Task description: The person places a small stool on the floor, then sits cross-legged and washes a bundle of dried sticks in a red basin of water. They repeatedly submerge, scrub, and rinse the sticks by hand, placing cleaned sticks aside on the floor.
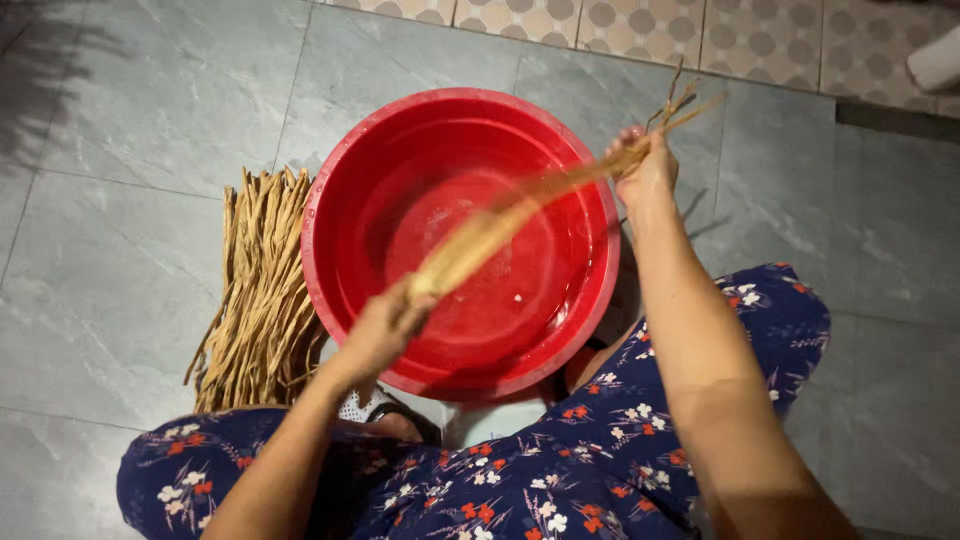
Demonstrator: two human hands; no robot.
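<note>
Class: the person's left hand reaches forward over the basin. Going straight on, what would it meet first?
Probably the far inner wall of the red basin; the left hand already grips the straw bundle. Depth is uncertain.

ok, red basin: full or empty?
Nearly empty. The red basin shows its bare wet bottom with a few specks; no pool of water is visible, though a shallow film can't be ruled out.

No packages, labels, signs or screens are to be seen anywhere in the view.
</note>
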